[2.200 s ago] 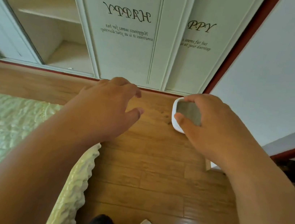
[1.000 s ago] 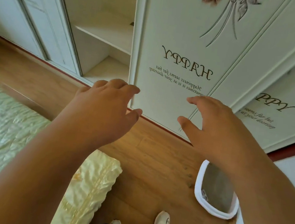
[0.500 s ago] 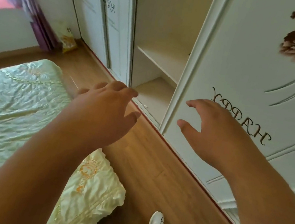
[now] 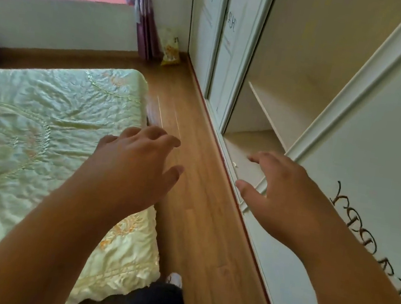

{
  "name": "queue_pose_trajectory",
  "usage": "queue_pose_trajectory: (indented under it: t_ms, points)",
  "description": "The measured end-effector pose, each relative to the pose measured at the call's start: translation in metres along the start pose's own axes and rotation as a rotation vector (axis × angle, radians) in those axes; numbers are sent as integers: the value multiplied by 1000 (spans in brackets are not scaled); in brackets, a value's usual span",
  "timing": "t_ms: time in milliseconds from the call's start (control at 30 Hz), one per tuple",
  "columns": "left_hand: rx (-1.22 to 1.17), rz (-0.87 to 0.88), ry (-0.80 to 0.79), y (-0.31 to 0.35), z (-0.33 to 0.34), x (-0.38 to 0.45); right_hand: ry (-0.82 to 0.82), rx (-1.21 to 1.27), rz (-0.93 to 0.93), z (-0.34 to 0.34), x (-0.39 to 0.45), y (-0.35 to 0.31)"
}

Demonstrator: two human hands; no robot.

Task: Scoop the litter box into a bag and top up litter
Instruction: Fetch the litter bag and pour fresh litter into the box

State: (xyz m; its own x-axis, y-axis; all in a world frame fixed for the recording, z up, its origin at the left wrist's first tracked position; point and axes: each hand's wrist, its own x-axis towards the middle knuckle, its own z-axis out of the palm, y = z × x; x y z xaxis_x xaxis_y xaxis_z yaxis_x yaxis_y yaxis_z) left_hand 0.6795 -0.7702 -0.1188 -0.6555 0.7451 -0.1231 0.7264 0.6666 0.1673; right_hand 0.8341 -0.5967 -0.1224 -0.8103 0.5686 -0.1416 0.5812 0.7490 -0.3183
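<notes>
Gone from view now is the white litter box that sat on the floor by the wardrobe base; our head has swung left, away from it, so that we look along the strip of wooden floor (image 4: 191,176) between the bed (image 4: 30,128) and the wardrobe (image 4: 374,150). So the box is out of frame, and going by the earlier frames probably behind us and to our right.

Both hands carry nothing. Our left hand (image 4: 135,168) hovers over the bed's right edge and the floor beside it, fingers loosely spread and apart. Our right hand (image 4: 288,197) hovers in front of the wardrobe's bottom rail, fingers relaxed and apart, thumb out, not touching the sliding door (image 4: 380,203) as far as we can tell. The door with the "HAPPY" lettering sits to the right; next to it an open section shows bare shelves (image 4: 265,104).

New at the far end of the floor: a yellow bag (image 4: 170,49) leaning in the corner where the wardrobe meets the purple curtain (image 4: 144,28), under the window. We cannot read its print, so we cannot say whether it is litter.

Our read for the task: nothing is scooped yet, and no scoop or waste bag shows. We judge this a fetch step, turning away from the box to collect supplies. If the yellow bag is the litter, the next move is to walk down the floor strip to that corner and carry it back.
</notes>
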Motion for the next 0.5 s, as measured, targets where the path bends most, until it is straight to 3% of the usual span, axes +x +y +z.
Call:
queue_pose_trajectory:
  t_ms: [267,500]
  points:
    - [-47,-63,-8,-17,7,89,-42,-55,-53,-9,100,7]
    - [-91,-106,29,-63,-9,205,-19,-114,-110,-27,237,-20]
